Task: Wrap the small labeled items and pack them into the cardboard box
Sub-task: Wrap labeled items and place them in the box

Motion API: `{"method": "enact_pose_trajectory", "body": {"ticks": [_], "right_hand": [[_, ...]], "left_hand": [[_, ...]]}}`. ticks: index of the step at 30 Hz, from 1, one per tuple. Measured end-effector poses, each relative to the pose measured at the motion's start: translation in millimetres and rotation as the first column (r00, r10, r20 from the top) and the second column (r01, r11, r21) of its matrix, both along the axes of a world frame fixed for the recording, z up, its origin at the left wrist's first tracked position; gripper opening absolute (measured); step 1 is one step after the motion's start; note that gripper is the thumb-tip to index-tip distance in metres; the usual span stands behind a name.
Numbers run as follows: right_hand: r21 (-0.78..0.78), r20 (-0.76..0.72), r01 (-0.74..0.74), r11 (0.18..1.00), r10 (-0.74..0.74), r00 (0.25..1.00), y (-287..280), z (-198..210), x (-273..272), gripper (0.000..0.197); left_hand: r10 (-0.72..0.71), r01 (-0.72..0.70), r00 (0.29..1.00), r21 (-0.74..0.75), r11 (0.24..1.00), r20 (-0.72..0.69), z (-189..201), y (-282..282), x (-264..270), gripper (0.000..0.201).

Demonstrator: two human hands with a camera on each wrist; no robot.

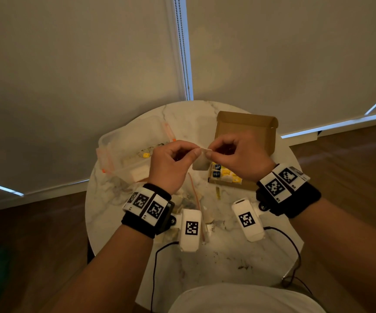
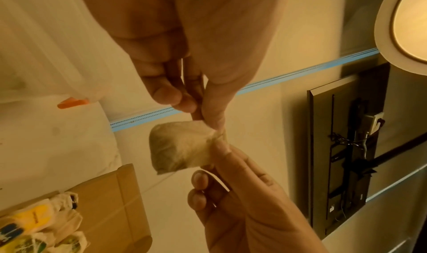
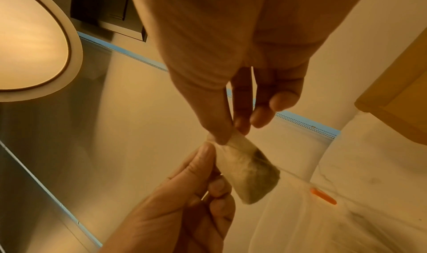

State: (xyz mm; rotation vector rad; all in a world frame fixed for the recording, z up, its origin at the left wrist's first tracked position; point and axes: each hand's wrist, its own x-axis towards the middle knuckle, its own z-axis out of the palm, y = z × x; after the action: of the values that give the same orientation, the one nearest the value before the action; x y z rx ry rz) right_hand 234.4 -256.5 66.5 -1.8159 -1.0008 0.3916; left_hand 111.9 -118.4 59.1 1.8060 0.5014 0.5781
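Observation:
A small tea bag (image 1: pixel 201 160) hangs in the air above the round marble table (image 1: pixel 227 251). My left hand (image 1: pixel 196 151) pinches its top corner between thumb and forefinger. My right hand (image 1: pixel 210 152) pinches the same top edge from the other side. In the left wrist view the tea bag (image 2: pixel 182 147) dangles below the two pinches, and a thin string trails from the tea bag (image 3: pixel 249 171) in the right wrist view. Behind the hands the cardboard box (image 1: pixel 245 132) stands with its lid up. Several wrapped bags with yellow and blue labels (image 1: pixel 224 173) lie inside it.
A clear plastic container (image 1: pixel 132 143) with orange clips sits at the table's left, a yellow tag (image 1: pixel 146 155) inside. Loose bags, wrappers and crumbs (image 1: pixel 189 199) lie under my wrists. Camera cables (image 1: pixel 154 267) trail over the near table edge.

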Motion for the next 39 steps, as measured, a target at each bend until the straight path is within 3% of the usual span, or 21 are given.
{"method": "enact_pose_trajectory", "body": {"ticks": [6, 9, 16, 20, 23, 32, 36, 39], "right_hand": [[0.013, -0.014, 0.057, 0.998, -0.057, 0.998, 4.5, -1.7, -0.4, 0.005], [0.042, -0.053, 0.069, 0.997, -0.067, 0.996, 7.6, 0.8, -2.8, 0.006], [0.077, -0.124, 0.003, 0.997, 0.006, 0.992, 7.9, 2.9, -4.4, 0.015], [0.019, -0.028, 0.069, 0.997, -0.069, 0.997, 4.1, -5.1, 1.0, 0.021], [-0.024, -0.162, -0.03, 0.999, 0.025, 0.986, 4.0, -10.4, -0.1, 0.014], [0.073, -0.297, 0.103, 0.992, -0.077, 0.952, 7.1, -19.5, -8.3, 0.009], [0.126, -0.261, 0.141, 0.982, -0.104, 0.96, 9.7, -20.1, -8.4, 0.012], [0.201, -0.137, 0.122, 0.972, -0.096, 0.986, 11.6, -19.9, -11.5, 0.008]], "left_hand": [[0.092, -0.091, 0.996, 0.057, 0.994, -0.016, 1.6, -4.4, -1.1, 0.017], [0.031, -0.03, 0.999, 0.053, 0.998, -0.022, 3.8, -13.2, -1.6, 0.013], [0.045, -0.047, 0.999, -0.181, 0.982, -0.012, 5.9, -13.2, 4.6, 0.017], [0.022, -0.029, 0.998, -0.138, 0.99, -0.053, 10.3, -8.8, 6.0, 0.021], [-0.03, 0.028, 0.998, -0.053, 0.998, -0.046, 15.1, -6.4, 5.9, 0.022], [0.073, -0.073, 0.996, -0.004, 0.997, -0.058, 15.9, -1.5, 6.0, 0.015], [0.133, -0.137, 0.988, -0.06, 0.989, -0.074, 14.9, -3.7, 6.4, 0.004], [0.103, -0.114, 0.992, -0.16, 0.98, -0.075, 18.4, -11.4, 7.7, 0.006]]}}
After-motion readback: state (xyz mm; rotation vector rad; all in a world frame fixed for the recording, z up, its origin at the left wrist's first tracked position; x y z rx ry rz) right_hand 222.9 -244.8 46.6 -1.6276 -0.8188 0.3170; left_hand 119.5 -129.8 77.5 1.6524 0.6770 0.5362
